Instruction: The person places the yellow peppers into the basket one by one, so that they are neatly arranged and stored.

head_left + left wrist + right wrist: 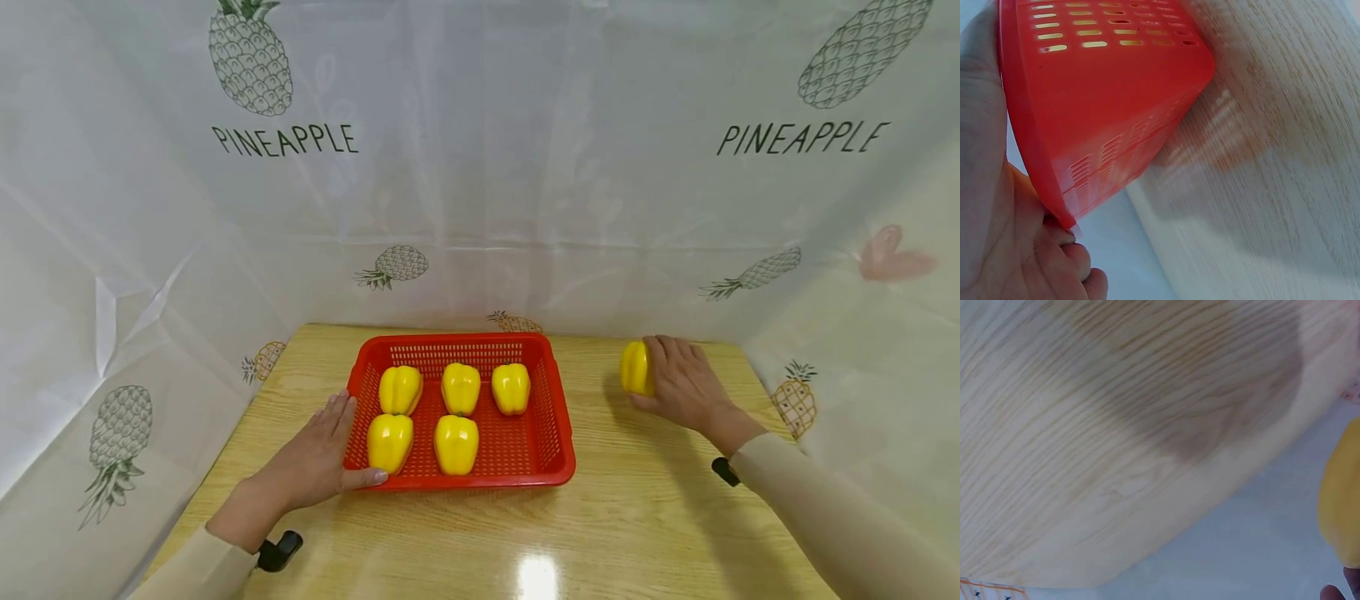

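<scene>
A red plastic basket with slotted walls stands on the wooden table. Several yellow bell peppers sit inside it in two rows. At its front left corner my left hand touches the rim, thumb over the front edge and fingers fairly straight along the left side. In the left wrist view, that hand lies against the basket's outer wall. Toward the back right of the table, my right hand grips another yellow bell pepper. Only part of this pepper shows in the right wrist view, with fingertips below it.
The light wooden table extends around the basket. White sheeting printed with pineapples hangs behind the table and along both sides. Dark straps show at both wrists. In the right wrist view a shadow falls on the tabletop.
</scene>
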Demonstrator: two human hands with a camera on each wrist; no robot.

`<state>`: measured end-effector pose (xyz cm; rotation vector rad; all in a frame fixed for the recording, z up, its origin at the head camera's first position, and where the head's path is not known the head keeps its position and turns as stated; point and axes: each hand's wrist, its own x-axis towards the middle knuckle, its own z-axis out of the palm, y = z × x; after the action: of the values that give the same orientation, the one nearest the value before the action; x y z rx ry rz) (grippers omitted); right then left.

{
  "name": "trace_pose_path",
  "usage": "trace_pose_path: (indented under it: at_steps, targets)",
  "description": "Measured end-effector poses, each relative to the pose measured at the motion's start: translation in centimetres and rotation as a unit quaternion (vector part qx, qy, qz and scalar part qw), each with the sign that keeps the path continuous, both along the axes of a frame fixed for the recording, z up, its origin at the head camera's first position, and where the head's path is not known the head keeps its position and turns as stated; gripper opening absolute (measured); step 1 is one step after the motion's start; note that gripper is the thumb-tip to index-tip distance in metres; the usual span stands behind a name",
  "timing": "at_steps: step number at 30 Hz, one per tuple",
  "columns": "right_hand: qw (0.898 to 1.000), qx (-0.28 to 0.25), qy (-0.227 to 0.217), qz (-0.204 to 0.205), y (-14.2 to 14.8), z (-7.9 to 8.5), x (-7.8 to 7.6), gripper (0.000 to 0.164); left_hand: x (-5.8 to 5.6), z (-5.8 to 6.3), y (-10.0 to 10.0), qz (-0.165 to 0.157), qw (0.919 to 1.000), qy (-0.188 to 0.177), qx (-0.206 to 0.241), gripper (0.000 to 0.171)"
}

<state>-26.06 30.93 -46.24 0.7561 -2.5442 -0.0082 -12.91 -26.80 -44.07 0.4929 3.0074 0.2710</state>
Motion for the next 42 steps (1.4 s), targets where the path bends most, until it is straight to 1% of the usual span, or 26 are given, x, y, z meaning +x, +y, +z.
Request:
trace_pose_path:
  at_steps: [4,9,17,24,33,38,42]
  targets:
    - [1.000,-0.007,0.009,0.011,-1.1,0.8,0.2,0.099,0.0,0.0,0.0,0.001,1.0000,-0.003,0.005,0.129]
    - [0.999,-0.021,0.020,0.020,-2.5,2.0,0.5,0.093,0.0,0.1,0.0,0.003,1.0000,-0.007,0.005,0.133]
    - [0.999,-0.027,0.017,0.013,-4.4,3.9,0.9,0.091,0.1,0.3,0.1,0.008,0.9998,-0.016,0.010,0.132]
    - [0.999,-0.025,0.019,0.014,-6.7,5.3,1.5,0.090,0.2,0.3,0.0,0.007,0.9997,-0.015,0.016,0.134]
    - [0.999,-0.020,0.022,0.038,-10.7,6.3,2.7,0.091,0.1,0.1,-0.1,0.002,0.9999,-0.006,0.016,0.134]
    - [0.998,-0.019,0.018,0.059,-13.2,6.4,3.6,0.092,0.1,0.0,-0.1,0.001,0.9999,-0.006,0.016,0.135]
    - [0.997,-0.006,0.002,0.077,-15.0,6.2,4.5,0.094,0.2,0.0,-0.1,0.003,0.9998,-0.010,0.018,0.135]
